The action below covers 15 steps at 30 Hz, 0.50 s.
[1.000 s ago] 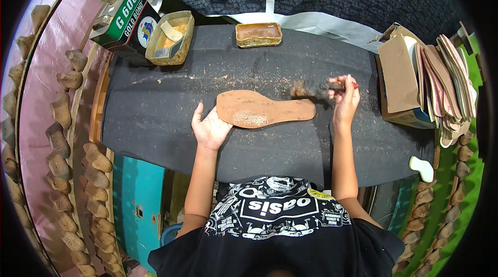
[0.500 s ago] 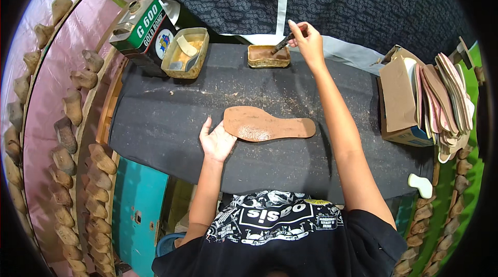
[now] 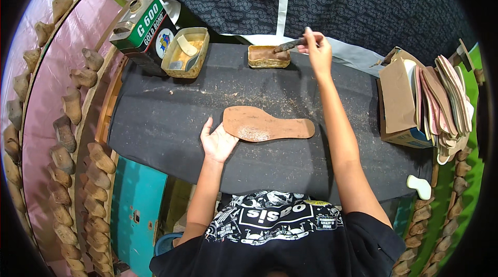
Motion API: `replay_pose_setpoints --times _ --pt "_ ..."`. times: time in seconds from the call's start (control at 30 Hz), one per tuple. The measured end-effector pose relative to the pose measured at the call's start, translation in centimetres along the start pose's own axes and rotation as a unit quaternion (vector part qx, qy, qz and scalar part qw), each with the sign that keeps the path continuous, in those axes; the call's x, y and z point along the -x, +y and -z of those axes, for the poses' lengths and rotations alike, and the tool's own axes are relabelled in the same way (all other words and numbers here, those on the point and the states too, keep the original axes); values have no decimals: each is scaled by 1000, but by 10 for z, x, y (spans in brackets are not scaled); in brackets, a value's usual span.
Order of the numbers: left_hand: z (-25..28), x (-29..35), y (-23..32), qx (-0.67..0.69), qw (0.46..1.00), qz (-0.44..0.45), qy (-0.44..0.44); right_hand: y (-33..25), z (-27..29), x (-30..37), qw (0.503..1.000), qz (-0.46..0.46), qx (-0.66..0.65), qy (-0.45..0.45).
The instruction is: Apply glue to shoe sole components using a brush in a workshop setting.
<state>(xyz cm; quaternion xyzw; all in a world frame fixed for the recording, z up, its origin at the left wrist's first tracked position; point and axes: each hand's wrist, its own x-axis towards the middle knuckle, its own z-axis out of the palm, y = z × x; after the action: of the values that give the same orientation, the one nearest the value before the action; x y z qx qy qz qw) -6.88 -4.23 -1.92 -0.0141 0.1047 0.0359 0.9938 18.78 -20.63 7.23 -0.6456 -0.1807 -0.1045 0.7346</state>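
A brown shoe sole (image 3: 270, 124) lies level over the table, its wide toe end at the left and its narrow heel end at the right; a wet, shiny patch shows on the near side of the toe end. My left hand (image 3: 220, 144) supports it palm up at the toe end, thumb held apart and fingers partly hidden beneath. My right hand (image 3: 317, 51) is closed on a dark, caked brush (image 3: 290, 45). The brush's tip is at the right part of a small rectangular tub (image 3: 268, 63) of brownish glue.
At the back left stand a green and black metal can (image 3: 140, 36) and a yellowish tub (image 3: 185, 73) with scraps inside. A cardboard box (image 3: 402, 100) of sole-shaped pieces stands at the right. Wooden shoe lasts (image 3: 72, 107) line racks on both sides. Crumbs dot the dark tabletop (image 3: 171, 126).
My right hand has shifted a little to the right and tipped the brush flatter over the glue tub. The sole and my left hand have stayed nearly still.
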Motion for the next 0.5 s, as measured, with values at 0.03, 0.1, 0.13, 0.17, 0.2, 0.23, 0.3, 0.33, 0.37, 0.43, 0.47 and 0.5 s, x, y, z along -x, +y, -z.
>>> replay_pose_setpoints --times 0.03,0.1,0.13,0.17,0.2,0.23,0.3,0.33,0.37,0.43,0.47,0.5 --pt "-4 1 -4 -18 1000 12 -14 -3 5 6 999 -4 -53 10" --pt "-9 3 -7 -33 999 24 -26 -15 18 23 992 -37 -115 34" --pt "-10 3 -8 -43 998 31 -39 -18 25 33 988 -63 -139 37" --pt "-11 4 -9 -52 997 38 -51 -16 34 42 986 -65 -149 30" --pt "-13 3 -10 -50 997 40 -50 -19 42 53 984 -72 -157 36" --pt "-14 2 -11 -56 996 44 -56 -21 48 65 982 -80 -165 39" --pt "-15 2 -12 -61 995 49 -61 -28 55 90 979 -96 -176 45" --pt "-14 2 -11 -60 995 55 -59 -30 58 103 974 -111 -190 51" --pt "-13 2 -11 -60 995 59 -56 -30 60 116 972 -126 -188 59" --pt "-13 1 -12 -59 995 62 -58 -29 68 138 964 -150 -207 74" --pt "-13 1 -13 -61 994 62 -60 -29 70 148 963 -160 -204 73" --pt "-14 1 -13 -61 994 63 -60 -29 72 156 962 -170 -200 73"
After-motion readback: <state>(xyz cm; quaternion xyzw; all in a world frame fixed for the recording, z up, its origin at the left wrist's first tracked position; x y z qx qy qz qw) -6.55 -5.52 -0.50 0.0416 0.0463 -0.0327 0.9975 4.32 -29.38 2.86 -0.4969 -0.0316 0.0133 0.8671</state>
